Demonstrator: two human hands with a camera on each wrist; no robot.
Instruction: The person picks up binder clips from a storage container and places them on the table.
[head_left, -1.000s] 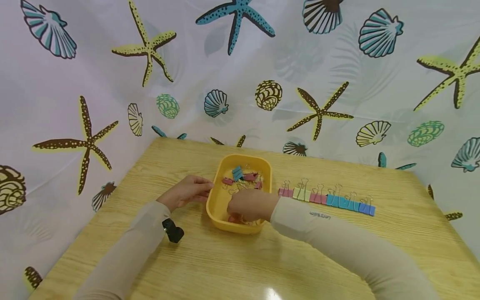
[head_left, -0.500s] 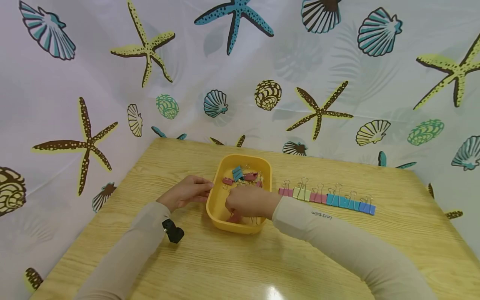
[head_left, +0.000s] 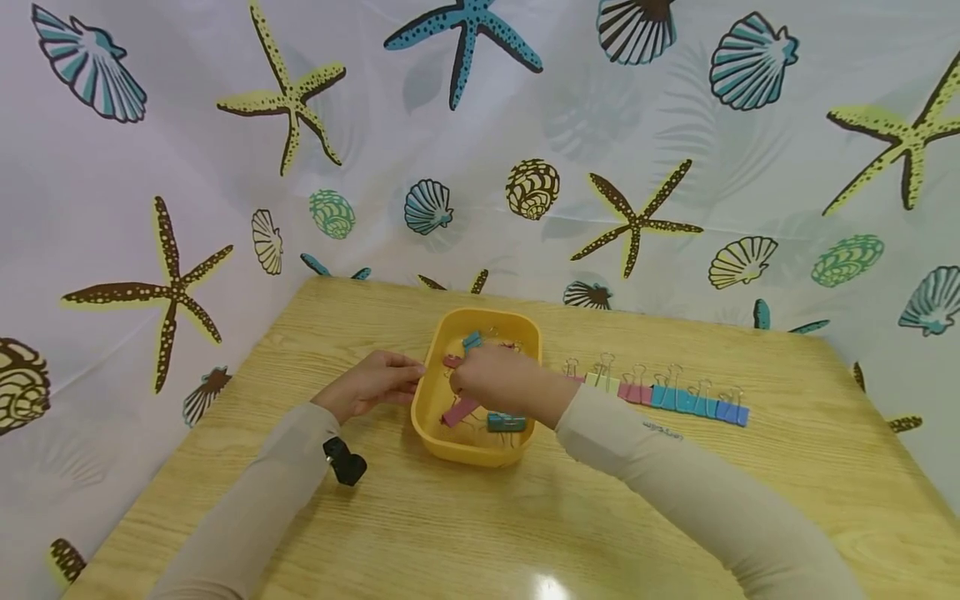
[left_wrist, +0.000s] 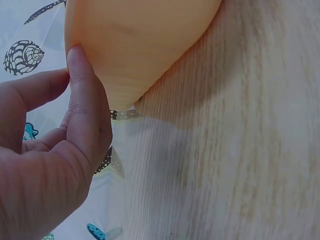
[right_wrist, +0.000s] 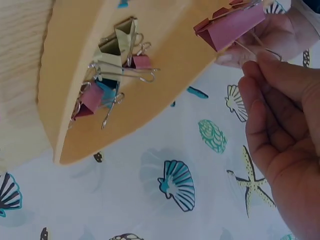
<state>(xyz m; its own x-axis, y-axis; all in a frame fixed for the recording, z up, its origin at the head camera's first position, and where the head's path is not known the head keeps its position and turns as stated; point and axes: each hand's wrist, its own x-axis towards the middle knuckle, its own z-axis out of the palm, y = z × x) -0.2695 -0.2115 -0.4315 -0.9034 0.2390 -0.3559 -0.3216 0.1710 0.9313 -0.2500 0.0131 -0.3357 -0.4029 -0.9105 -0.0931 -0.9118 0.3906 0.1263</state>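
Observation:
My left hand [head_left: 371,383] holds the left side of a yellow plastic box [head_left: 465,454], fingertips at its rim and outer wall. Over the box, my right hand [head_left: 495,379] pinches the wire handle of a pink binder clip [right_wrist: 232,27] between thumb and fingertips. Loose binder clips lie in the box: a teal one [head_left: 506,422] near its front right, a blue one [head_left: 472,340] at the back, and pale yellow ones [right_wrist: 111,52] with pink ones in the right wrist view. The right hand covers part of the box's inside in the head view.
Right of the box, a row of binder clips [head_left: 675,398] in pink, yellow, teal and blue stands on the wooden table [head_left: 420,533], handles up. A curtain [head_left: 495,250] printed with shells and starfish borders the table. A black device [head_left: 345,461] sits at my left wrist.
My right hand has moved up and back from the front of the box, and the teal clip there now shows. The left hand stays at the box's side.

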